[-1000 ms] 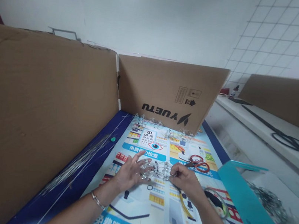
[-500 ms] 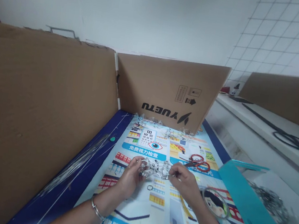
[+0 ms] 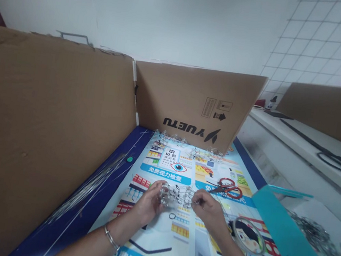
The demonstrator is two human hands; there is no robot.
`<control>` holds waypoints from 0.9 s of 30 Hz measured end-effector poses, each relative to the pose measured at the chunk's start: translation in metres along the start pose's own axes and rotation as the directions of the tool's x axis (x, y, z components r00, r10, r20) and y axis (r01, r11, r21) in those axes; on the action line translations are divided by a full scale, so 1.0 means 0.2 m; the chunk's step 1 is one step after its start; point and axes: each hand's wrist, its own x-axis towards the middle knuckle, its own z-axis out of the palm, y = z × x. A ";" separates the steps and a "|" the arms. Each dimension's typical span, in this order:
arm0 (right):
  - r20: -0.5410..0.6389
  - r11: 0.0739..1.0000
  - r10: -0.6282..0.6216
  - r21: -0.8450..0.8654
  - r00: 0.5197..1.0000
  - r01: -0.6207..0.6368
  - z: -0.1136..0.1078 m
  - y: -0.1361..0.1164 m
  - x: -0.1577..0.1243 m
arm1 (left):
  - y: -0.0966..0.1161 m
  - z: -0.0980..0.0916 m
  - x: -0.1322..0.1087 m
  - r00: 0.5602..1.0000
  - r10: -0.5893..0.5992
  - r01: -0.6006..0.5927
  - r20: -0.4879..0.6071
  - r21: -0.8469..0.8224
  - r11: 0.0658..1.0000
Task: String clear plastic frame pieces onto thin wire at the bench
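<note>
A clear, shiny piece of wire and glassy bead-like parts point(image 3: 176, 195) is stretched between my two hands above the printed sheet. My left hand point(image 3: 148, 205) is closed on its left end, with fingers curled around it. At the right end, my right hand point(image 3: 208, 208) pinches the piece between thumb and fingers; the exact part in the pinch is hidden. Red-handled scissors point(image 3: 231, 189) lie just beyond my right hand. A small dark ring point(image 3: 172, 216) shows on the sheet below the piece. Right of my right forearm lies a clear round ring like a tape roll point(image 3: 263, 241).
Long thin wires point(image 3: 87, 190) lie along the blue strip at left, near a small green object point(image 3: 129, 159). A teal box point(image 3: 287, 244) at right holds metallic bits. Similar clear pieces point(image 3: 175, 138) line the foot of the cardboard panel point(image 3: 194, 97). Another cardboard wall point(image 3: 45, 126) stands left.
The view has shifted slightly. My hands stay at both ends of the clear piece, which has turned a little; the right-hand fingers are more tightly curled.
</note>
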 end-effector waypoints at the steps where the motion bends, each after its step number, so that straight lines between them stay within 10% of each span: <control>1: 0.003 1.000 0.011 0.005 1.000 -0.011 0.00 0.01 0.00 | 0.00 -0.01 0.01 1.000 -0.018 0.018 0.000 -0.007 1.000; 27: 0.028 0.993 0.070 0.096 0.997 -0.072 -0.02 0.05 0.01 | 0.04 -0.09 0.04 0.982 -0.126 0.130 0.137 -0.017 0.991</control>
